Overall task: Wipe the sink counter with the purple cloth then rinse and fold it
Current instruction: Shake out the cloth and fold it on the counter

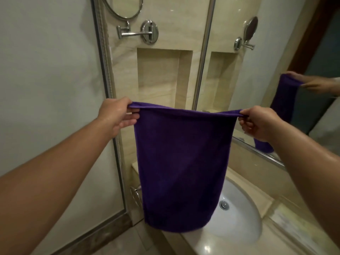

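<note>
Both left hand (117, 115) and right hand (258, 124) pinch purple cloth (180, 162); hangs flat, smooth.

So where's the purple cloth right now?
In the head view the purple cloth hangs mid-frame, pinched at its top corners by the left hand and the right hand, its lower edge near the sink.

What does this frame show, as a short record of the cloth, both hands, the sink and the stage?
purple cloth: hangs open, stretched between its top corners
left hand: pinches the top left corner
right hand: pinches the top right corner
sink: white basin, partly hidden behind the cloth, drain visible
stage: held up spread, folding apparently not finished
</note>
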